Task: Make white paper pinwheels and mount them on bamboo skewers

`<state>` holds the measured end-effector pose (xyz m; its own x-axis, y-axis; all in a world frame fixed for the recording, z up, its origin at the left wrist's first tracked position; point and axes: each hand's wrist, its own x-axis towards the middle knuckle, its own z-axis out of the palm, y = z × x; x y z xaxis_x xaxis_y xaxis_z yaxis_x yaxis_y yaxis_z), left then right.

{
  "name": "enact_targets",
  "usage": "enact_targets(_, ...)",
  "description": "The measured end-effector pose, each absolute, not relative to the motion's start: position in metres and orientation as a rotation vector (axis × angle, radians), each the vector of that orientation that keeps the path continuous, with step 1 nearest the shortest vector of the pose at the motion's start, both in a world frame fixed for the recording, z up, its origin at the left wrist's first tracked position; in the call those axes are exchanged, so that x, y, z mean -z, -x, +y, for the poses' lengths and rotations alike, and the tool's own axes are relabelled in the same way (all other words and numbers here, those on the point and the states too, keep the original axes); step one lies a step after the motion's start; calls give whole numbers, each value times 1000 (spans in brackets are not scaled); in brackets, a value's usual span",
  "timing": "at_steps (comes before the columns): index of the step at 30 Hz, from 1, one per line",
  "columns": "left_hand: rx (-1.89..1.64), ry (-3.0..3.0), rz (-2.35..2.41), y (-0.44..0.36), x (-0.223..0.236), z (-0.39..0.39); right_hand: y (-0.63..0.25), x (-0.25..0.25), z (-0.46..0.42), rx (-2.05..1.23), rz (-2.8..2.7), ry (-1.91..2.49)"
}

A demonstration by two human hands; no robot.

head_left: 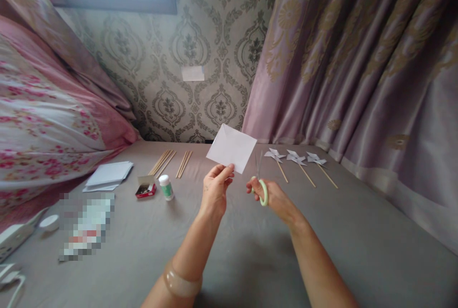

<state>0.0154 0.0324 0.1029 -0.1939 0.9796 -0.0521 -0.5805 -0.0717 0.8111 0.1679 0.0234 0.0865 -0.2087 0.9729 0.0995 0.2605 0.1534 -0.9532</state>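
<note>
A white square of paper (233, 148) is pinched at its lower edge by my left hand (216, 186), held up above the grey cloth. Faint lines show on the sheet near its top corner. My right hand (274, 198) grips a pair of scissors (264, 192) by its pale green handles, blades pointing up. The blades stand just right of the paper, apart from it. Behind the scissors, three paper pinwheels (275, 155) on wooden sticks lie in a row.
On the left lie a stack of white paper (107, 177), several wooden sticks (162, 162), a small red box (145, 189) and a white-and-green bottle (166, 188). Nearer are a blurred-out packet (89, 227), a round white lid (49, 223) and a power strip (16, 239). Curtains (339, 60) hang at the right.
</note>
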Motion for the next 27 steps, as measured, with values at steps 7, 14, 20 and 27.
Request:
enact_targets(7, -1623, -512, 863, -1, -107, 37, -152, -77, 19, -1198, -1896, 1150)
enact_targets(14, -1599, -540, 852, -4, -106, 36, -146, -76, 16, -1154, -1870, 1155)
enact_targets(20, -1580, -527, 838, -5, -104, 36, -145, -74, 17, -1150, -1839, 1152)
enact_targets(27, -1588, -528, 822, -5, -102, 36, -145, -76, 17, -1166, -1798, 1180)
